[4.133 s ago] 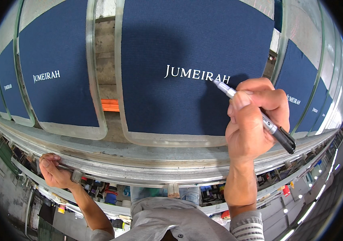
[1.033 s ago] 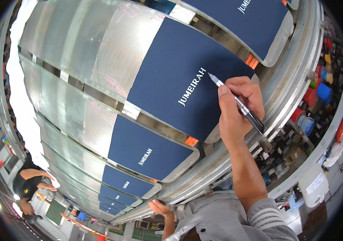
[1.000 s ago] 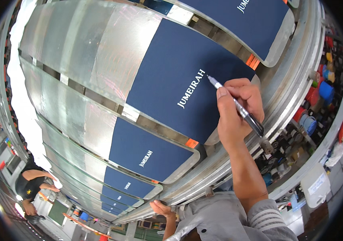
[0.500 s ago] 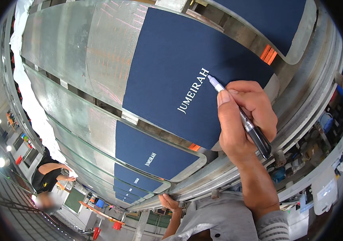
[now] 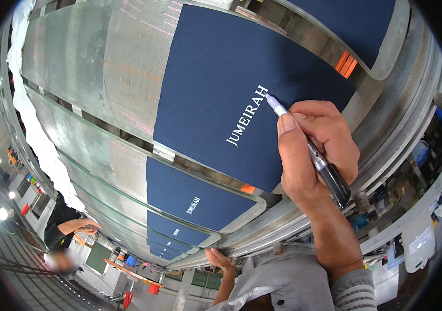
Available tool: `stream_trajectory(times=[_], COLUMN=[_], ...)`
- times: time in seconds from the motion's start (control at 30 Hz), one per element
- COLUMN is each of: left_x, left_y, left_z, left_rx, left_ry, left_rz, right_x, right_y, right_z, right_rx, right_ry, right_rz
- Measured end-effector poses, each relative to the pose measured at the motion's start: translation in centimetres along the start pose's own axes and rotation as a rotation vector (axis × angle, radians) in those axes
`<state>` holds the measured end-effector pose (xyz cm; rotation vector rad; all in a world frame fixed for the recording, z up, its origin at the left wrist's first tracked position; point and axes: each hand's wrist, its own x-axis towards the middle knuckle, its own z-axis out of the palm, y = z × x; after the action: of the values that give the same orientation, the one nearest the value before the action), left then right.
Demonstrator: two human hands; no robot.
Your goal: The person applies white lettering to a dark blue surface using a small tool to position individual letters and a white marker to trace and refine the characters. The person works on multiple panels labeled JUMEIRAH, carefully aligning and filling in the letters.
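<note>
My right hand [image 5: 332, 136] held a marker pen [image 5: 316, 156] at the navy fabric [image 5: 205, 93]'s white lettering [image 5: 247, 116]. Whether my left hand [image 5: 221, 260] gripped the metal rail [image 5: 286, 231], I could not tell.

Fabric panels [image 5: 210, 67] on platens [image 5: 65, 57] set in a row.
A rail [image 5: 410, 127] is set before them; over one panel, the marker [image 5: 315, 155] is held.

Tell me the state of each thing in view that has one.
Slim silver-and-black marker pen, uncapped, tip at the white lettering
Bare right hand, closed around the pen
Bare left hand, at the silvery metal rail; grip unclear
Nearest navy-blue fabric panel, lying flat
Round white lights, lit
</note>
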<state>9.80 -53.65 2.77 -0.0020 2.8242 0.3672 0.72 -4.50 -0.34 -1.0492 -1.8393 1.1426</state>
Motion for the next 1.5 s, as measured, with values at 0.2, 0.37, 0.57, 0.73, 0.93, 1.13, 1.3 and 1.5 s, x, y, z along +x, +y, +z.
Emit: stream_trajectory(times=[0.2,0.37,0.57,0.73,0.93,1.13,1.3,1.5], left_x=[0.5,-0.1,0.0,0.2,0.0,-0.2,0.2,0.0], left_y=[1.7,-0.5,-0.2,0.3,-0.2,-0.7,-0.2,-0.3], left_z=[0.5,0.0,0.2,0.4,0.2,0.2,0.3,0.2], left_rx=[-0.073,-0.005,-0.014,-0.049,-0.013,-0.024,-0.017,-0.007], left_ry=[0.035,-0.01,0.008,0.019,0.007,0.014,0.02,0.019], left_rz=[0.001,-0.044,-0.01,0.006,-0.01,-0.044,0.012,-0.011], right_x=[-0.2,-0.2,-0.4,-0.2,0.0,0.2,0.3,0.0], right_y=[-0.1,0.1,0.2,0.2,0.1,0.1,-0.1,0.0], right_z=[0.1,0.0,0.1,0.3,0.7,0.5,0.6,0.1], right_rx=[0.019,0.019,0.029,0.034,0.079,0.06,0.037,-0.024], right_ry=[0.013,0.013,0.022,0.059,0.136,0.124,0.113,0.022], right_rz=[0.045,0.066,0.085,0.058,0.062,0.046,0.034,-0.035])
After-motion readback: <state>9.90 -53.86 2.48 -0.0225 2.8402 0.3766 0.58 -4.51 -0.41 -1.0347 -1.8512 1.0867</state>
